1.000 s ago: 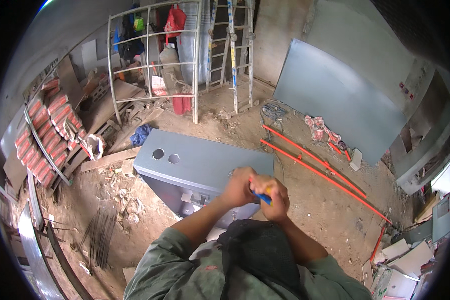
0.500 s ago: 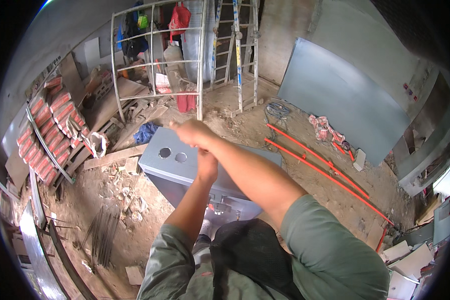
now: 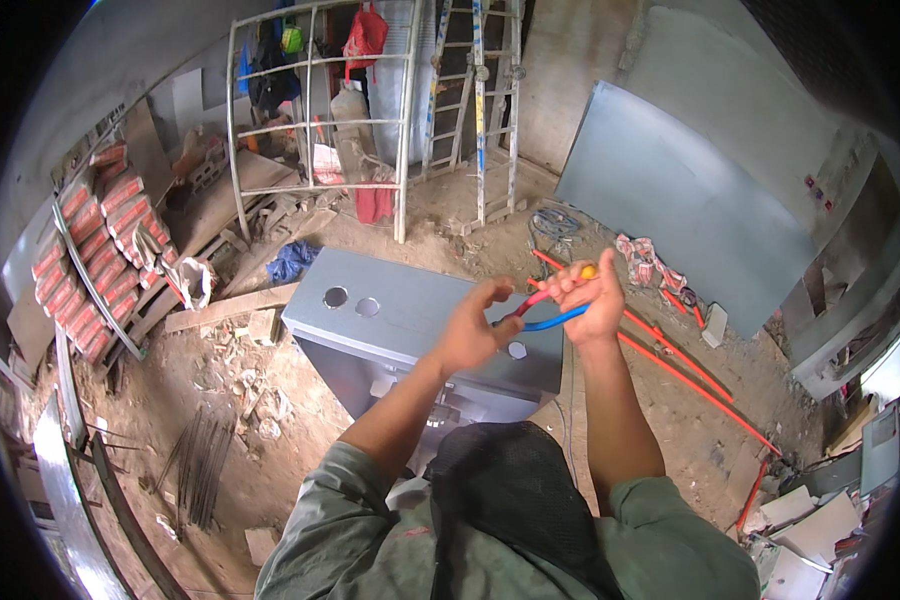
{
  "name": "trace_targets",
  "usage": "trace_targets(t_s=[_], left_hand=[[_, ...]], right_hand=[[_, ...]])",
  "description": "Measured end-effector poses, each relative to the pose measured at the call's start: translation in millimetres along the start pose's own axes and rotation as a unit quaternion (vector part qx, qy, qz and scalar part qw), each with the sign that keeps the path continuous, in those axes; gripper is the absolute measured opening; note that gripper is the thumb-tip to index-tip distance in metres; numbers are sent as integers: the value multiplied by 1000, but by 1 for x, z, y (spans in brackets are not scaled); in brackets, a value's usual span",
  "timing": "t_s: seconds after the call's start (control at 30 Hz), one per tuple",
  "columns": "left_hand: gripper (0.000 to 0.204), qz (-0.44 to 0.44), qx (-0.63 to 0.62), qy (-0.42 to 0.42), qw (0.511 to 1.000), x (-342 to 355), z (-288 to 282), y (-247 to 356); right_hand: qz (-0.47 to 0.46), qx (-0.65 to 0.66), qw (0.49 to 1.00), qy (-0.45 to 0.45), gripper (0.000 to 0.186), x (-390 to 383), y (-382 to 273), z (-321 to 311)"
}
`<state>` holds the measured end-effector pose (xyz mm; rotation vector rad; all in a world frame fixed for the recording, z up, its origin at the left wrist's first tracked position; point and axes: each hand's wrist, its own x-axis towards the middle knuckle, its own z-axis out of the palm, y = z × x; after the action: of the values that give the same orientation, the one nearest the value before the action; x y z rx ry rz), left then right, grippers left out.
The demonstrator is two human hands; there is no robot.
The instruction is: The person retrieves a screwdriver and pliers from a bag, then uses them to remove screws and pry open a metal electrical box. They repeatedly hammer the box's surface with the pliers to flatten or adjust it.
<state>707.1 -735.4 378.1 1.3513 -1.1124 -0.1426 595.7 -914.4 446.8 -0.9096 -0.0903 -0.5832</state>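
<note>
My right hand (image 3: 592, 300) is over the right end of a grey metal box (image 3: 400, 290), its fingers curled on a red cable (image 3: 536, 299) and a blue cable (image 3: 555, 320), both bent in curves. A small yellow tip (image 3: 588, 272) shows at its fingers; whether it belongs to another cable I cannot tell. Beside the near ends of the cables is my left hand (image 3: 473, 328), thumb and forefinger apart. The box top has round holes, two at the left and one at the right, partly hidden by my hands. Where the cables run below my left hand is hidden.
Orange-red bars (image 3: 670, 365) lie on the dirt floor to the right. Stacked red-and-white sacks (image 3: 100, 255) stand at the left, with metal strips (image 3: 65, 490) nearer. A metal frame (image 3: 320, 125) and a ladder (image 3: 480, 110) are behind. A large grey sheet (image 3: 680, 200) leans on the wall.
Both hands were together over the middle of the box. They have parted and moved right, the right hand farther, and the red and blue cables now show between them.
</note>
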Motion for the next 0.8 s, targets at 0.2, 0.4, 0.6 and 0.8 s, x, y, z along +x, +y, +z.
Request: trace_targets(t_s=[0.2,0.4,0.6,0.8], left_hand=[[61,-96,-69,-13,993,-1,-25,1],[48,-152,-97,-99,979,-5,-11,15],[34,-168,-57,-128,976,5,-21,1],[36,-145,71,-184,970,26,-7,13]], right_hand=[[51,10,998,30,63,17,-5,-9],[24,-137,989,-56,44,0,20,36],[-36,-233,967,-94,52,-31,12,47],[-75,-33,992,-93,33,-23,14,-8]])
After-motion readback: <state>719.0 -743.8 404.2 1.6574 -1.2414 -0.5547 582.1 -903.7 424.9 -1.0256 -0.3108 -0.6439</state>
